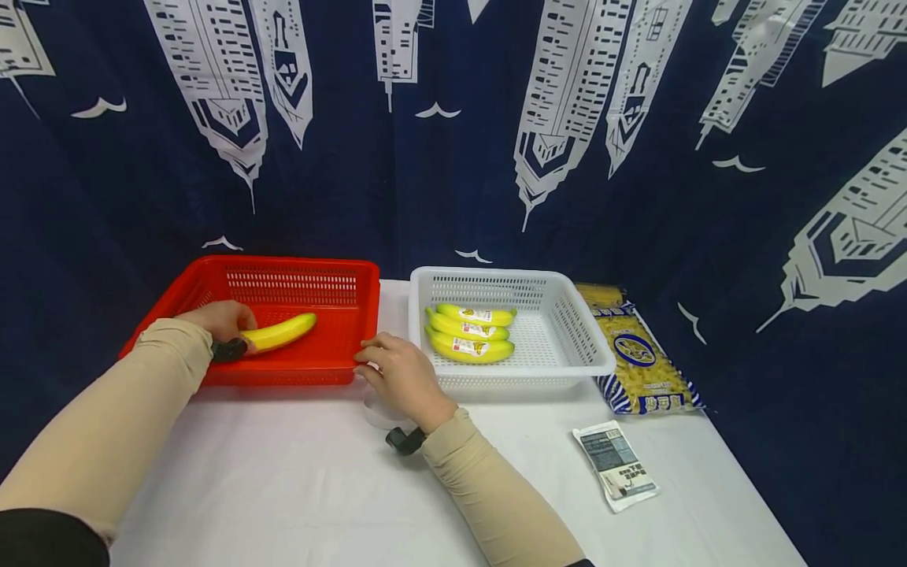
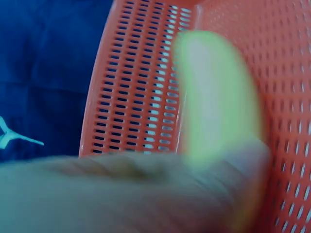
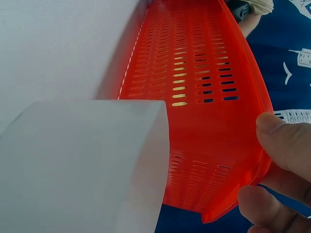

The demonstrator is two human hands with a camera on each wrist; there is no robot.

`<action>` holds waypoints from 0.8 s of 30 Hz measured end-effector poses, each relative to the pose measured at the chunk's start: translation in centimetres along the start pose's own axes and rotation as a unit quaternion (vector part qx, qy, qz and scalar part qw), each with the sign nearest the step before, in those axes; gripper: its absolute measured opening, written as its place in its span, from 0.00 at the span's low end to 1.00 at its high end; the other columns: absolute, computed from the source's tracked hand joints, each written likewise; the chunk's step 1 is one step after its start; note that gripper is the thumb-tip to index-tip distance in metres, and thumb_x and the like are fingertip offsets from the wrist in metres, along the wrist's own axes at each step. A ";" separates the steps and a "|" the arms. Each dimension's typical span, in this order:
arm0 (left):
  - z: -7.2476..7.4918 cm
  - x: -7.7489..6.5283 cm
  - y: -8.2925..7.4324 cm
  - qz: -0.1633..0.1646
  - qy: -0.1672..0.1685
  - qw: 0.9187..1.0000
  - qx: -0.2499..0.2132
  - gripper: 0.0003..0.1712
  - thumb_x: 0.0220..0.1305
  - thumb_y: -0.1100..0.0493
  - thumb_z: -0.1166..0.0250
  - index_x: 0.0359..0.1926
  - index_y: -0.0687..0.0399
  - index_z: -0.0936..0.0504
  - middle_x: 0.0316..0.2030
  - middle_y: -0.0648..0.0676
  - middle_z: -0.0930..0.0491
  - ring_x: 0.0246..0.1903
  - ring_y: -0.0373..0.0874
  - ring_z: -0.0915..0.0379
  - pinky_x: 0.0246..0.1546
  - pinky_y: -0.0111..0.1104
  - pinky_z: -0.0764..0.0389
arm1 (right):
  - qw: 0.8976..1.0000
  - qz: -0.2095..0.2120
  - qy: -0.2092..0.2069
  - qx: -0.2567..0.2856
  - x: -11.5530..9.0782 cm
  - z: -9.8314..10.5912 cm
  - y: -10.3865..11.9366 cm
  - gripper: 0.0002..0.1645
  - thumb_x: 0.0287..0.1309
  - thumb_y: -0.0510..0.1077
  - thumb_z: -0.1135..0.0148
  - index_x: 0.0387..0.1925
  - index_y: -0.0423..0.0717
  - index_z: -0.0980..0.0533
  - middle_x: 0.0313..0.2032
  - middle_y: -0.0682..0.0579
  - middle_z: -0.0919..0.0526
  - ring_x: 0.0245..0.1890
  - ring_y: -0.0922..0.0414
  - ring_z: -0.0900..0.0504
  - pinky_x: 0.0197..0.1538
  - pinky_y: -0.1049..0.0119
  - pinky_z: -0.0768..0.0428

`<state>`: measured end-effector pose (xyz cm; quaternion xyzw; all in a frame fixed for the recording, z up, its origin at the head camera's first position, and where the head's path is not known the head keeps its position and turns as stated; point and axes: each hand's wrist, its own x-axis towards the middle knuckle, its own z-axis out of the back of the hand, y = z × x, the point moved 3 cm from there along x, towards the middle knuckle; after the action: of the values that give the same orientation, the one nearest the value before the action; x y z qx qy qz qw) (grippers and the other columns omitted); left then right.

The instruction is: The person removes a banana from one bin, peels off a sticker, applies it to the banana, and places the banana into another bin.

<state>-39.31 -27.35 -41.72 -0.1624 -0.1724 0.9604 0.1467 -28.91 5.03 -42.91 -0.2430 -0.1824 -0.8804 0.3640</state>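
My left hand (image 1: 223,321) reaches into the red basket (image 1: 305,376) and grips a yellow banana (image 1: 283,332) by one end. The banana's free end points right, over the basket floor. Blur softens both hand and fruit in the left wrist view, where the banana (image 2: 209,97) stands out past the thumb. At the basket's front right corner, my right hand (image 1: 405,378) pinches the rim. Its thumb (image 3: 284,138) lies on the rim with the other fingers curled below, seen in the right wrist view.
A white basket (image 1: 510,378) beside the red one holds several labelled bananas (image 1: 471,335). Farther right lie a yellow pasta bag (image 1: 641,358) and a small white packet (image 1: 616,465). A pale, smooth sheet-like thing (image 3: 87,165) fills the right wrist view's lower left.
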 end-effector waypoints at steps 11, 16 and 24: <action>2.1 -0.6 -1.3 -0.017 -0.094 0.995 -0.023 0.20 0.58 0.52 0.23 0.45 0.60 0.15 0.36 0.54 0.17 0.38 0.52 0.27 0.40 0.38 0.27 | 1.000 -0.005 0.008 0.001 0.4 0.0 0.4 0.12 0.62 0.49 0.27 0.47 0.53 0.12 0.46 0.57 0.14 0.47 0.61 0.15 0.53 0.71 0.19; 2.4 -1.6 -3.3 -0.041 -0.099 0.994 -0.034 0.22 0.59 0.51 0.23 0.48 0.61 0.15 0.39 0.53 0.16 0.39 0.51 0.26 0.39 0.37 0.26 | 1.000 -0.018 0.011 0.021 0.3 0.1 0.3 0.11 0.65 0.49 0.30 0.46 0.52 0.12 0.47 0.56 0.14 0.46 0.59 0.15 0.52 0.68 0.18; 1.9 -5.6 -9.7 -0.088 -0.161 0.982 -0.032 0.21 0.60 0.48 0.23 0.51 0.49 0.14 0.43 0.51 0.16 0.37 0.48 0.27 0.36 0.38 0.28 | 0.942 -0.124 -0.131 0.282 0.0 2.3 -1.1 0.13 0.69 0.41 0.36 0.52 0.43 0.17 0.43 0.49 0.12 0.26 0.57 0.19 0.32 0.71 0.20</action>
<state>-32.77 -21.05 -34.91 0.0058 -0.2385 0.9512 0.1958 -29.09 6.88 -41.21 -0.2196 -0.4978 -0.7916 0.2783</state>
